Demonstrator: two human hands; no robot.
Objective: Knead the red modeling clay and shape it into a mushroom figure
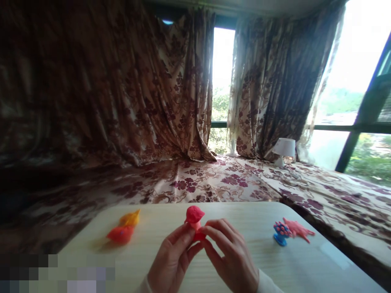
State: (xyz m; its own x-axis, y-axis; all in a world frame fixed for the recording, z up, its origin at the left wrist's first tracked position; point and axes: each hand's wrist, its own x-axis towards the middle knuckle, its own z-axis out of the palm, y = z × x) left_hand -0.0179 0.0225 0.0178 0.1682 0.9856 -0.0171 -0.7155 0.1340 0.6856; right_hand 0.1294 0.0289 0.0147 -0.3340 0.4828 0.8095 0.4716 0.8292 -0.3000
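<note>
A red-pink clay figure (194, 220) with a cap-like top stands between my two hands over the pale wooden table (244, 260). My left hand (172, 260) pinches its lower part from the left with thumb and fingers. My right hand (227, 254) pinches the same lower part from the right. Both hands are closed on the figure.
An orange and yellow clay shape (124, 230) lies on the table's left. A blue clay piece (281, 234) and a pink clay piece (297, 230) lie at the right. Beyond the table: a floral-covered bench (214, 179), a small white lamp (284, 150), curtains (122, 89) and windows.
</note>
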